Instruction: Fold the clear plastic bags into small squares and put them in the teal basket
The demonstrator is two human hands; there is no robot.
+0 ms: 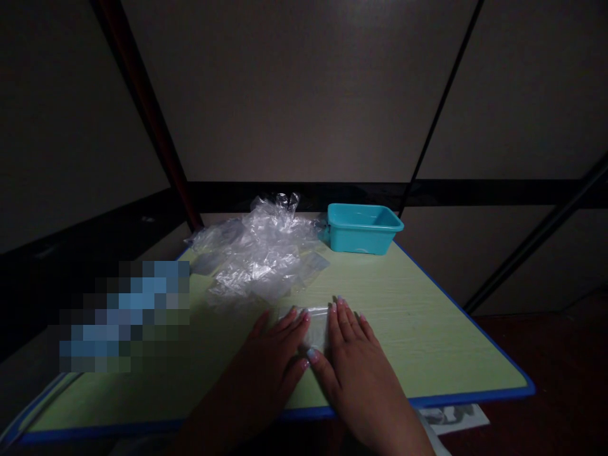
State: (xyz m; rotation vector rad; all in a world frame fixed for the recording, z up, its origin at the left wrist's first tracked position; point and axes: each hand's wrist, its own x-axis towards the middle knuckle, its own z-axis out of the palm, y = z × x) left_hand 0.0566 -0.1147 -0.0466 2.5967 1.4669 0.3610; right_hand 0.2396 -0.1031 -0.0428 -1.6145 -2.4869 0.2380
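Observation:
A small clear plastic bag (319,326) lies flat on the table near its front edge. My left hand (268,358) rests palm down on the bag's left side, fingers stretched out. On its right side my right hand (356,367) also lies flat, fingers straight and pointing away from me. Both thumbs come close together over the bag's near edge. Beyond my hands is a loose heap of crumpled clear plastic bags (266,247), reaching toward the back of the table.
A turquoise plastic basin (361,237) stands at the back right of the light green table (418,342), which has a blue rim. A blurred-out patch (128,316) covers the left side. Wall panels rise behind. A printed sheet (453,418) shows below the front edge.

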